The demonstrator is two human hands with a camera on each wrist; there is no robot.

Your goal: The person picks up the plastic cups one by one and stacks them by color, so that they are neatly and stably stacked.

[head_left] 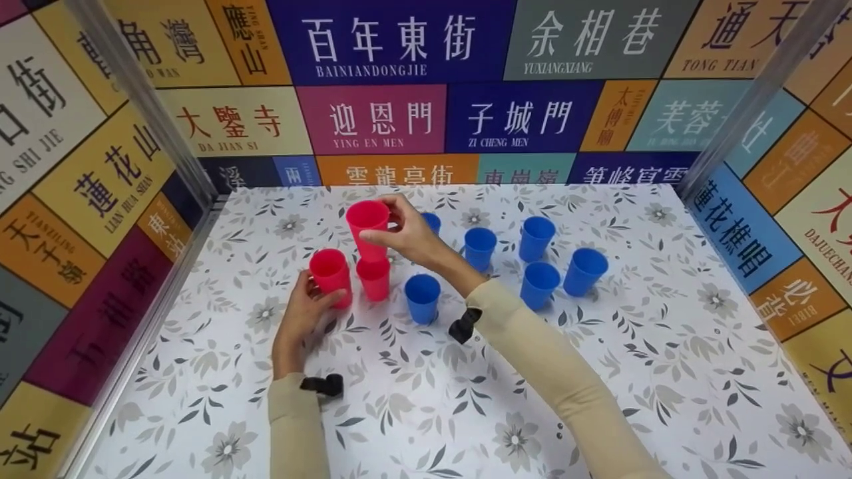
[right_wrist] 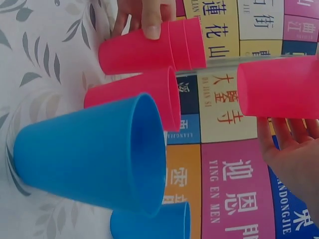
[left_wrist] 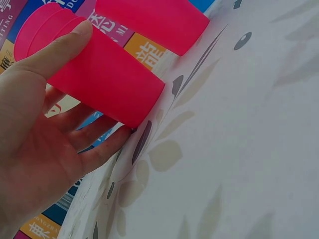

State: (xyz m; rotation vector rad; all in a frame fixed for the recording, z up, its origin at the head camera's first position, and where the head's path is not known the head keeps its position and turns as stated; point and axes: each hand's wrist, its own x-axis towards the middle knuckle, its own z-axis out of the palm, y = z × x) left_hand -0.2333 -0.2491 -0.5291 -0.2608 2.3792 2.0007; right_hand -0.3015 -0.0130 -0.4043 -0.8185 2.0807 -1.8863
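Note:
My left hand (head_left: 307,313) grips a stack of nested red cups (head_left: 329,274) standing on the table at the left, thumb on the near side. Stepped rims of the stack show in the right wrist view, where the left thumb lies along its side. Raised in my right hand (head_left: 414,234) is another red cup (head_left: 366,226), upright, pinched between thumb and fingers. It overlaps a single red cup (head_left: 374,283) below it in the head view. In the right wrist view a wide gap separates the raised cup (right_wrist: 276,87) from that standing cup (right_wrist: 132,97).
A blue cup (head_left: 423,303) stands just right of the red ones. Several more blue cups, among them one at the far right (head_left: 586,274), stand upright beyond the right forearm. Another blue cup (head_left: 432,222) is partly hidden behind the right hand. Printed panels (head_left: 399,40) wall the table's back and sides.

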